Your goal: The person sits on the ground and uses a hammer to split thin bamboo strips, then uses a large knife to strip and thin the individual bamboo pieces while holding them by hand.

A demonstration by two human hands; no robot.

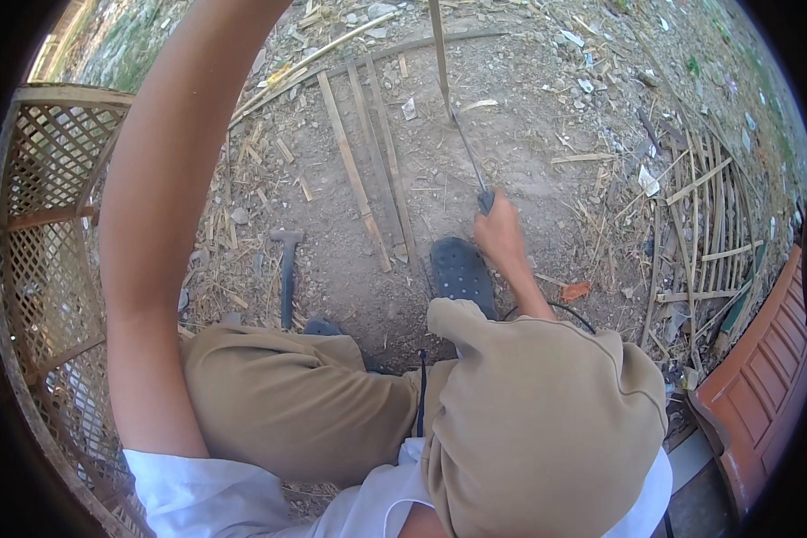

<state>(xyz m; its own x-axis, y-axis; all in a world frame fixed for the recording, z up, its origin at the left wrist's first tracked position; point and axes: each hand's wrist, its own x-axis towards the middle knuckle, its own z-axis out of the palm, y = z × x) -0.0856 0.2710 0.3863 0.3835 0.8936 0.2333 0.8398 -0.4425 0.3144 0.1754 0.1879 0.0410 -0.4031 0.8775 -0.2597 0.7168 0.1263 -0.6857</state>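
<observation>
My right hand (500, 231) is closed around the dark handle of a tool with a long, thin metal blade (468, 148); whether it is a knife or a screwdriver I cannot tell. The blade's tip meets the lower end of a narrow wooden strip (440, 63), which runs up out of the picture at the top. My left arm (157, 224) stretches up past the top edge, so its hand is out of sight. Left of the blade, several loose wooden strips (353, 170) lie side by side on the dirt. A hammer (288, 282) rests near my left knee.
A wooden lattice panel (36, 220) stands along the left side. To the right are a heap of thin slats (704, 215) and a reddish-brown panel (762, 368). My dark clog (462, 272) is just beside the right hand. Wood scraps and litter are scattered over the ground.
</observation>
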